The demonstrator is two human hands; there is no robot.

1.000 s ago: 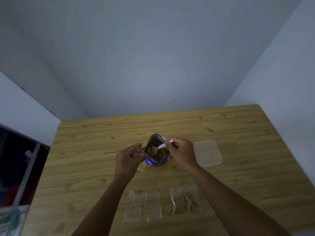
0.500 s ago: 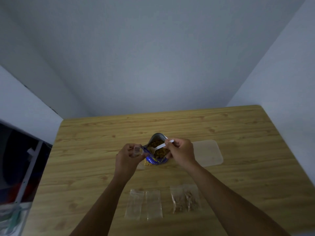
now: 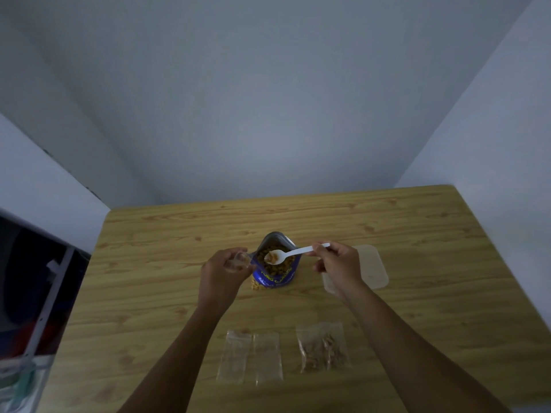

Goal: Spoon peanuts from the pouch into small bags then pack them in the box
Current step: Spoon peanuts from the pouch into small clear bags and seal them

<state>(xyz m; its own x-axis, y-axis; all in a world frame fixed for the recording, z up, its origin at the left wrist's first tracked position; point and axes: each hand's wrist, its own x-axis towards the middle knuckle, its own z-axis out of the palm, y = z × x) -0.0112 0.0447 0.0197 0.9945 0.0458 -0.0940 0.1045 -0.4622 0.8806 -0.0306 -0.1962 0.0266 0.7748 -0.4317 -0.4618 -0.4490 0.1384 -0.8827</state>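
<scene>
Nearest on the wooden table (image 3: 447, 293), four small clear bags are seen lying flat. Two empty bags (image 3: 250, 357) are laid side by side at the left, and two filled bags (image 3: 323, 348) are laid at the right, each holding brown peanuts.

Farther in, a fifth bag (image 3: 238, 260) is gripped by the left hand (image 3: 222, 275), whose fingers are curled round it. Its open mouth is held just left of the pouch.

One blue pouch (image 3: 275, 277) is stood upright near the middle of the table, between the two hands. Its mouth is opened upward and loose peanuts (image 3: 286, 267) are seen inside.

One white spoon (image 3: 293, 251) is pinched by the end of its handle between the thumb and fingers of the right hand (image 3: 340, 265). Its long axis is laid left to right, with the bowl pointed left and the handle right. The bowl is turned hollow side up over the pouch's mouth, and a few peanuts are carried in it.

One translucent box (image 3: 372, 269) is set low on the table right of the pouch, partly hidden by the right hand; what it holds cannot be told
</scene>
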